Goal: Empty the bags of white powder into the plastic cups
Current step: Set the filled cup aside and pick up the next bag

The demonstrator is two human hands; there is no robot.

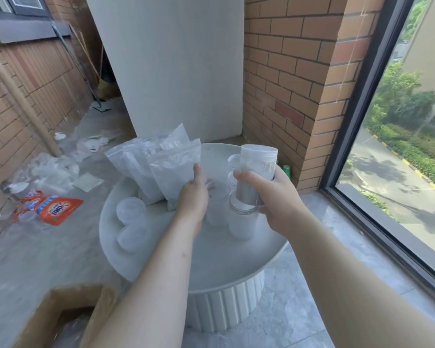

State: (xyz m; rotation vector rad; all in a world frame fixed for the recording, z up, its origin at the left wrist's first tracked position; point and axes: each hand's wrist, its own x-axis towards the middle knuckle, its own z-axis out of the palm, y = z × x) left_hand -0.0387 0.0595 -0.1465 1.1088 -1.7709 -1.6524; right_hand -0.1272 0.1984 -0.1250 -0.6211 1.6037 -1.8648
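Pinching powder bag (171,169) at eleven o'clock on worktop (211,259) with left hand (194,199); gripping upright plastic cup (258,159) at one o'clock with right hand (279,199).

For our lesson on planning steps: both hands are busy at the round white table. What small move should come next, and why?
Probably set the clear plastic cup in the right hand upright on the round white table. The left hand alone holds the nearest clear bag of white powder; opening it likely needs both hands.
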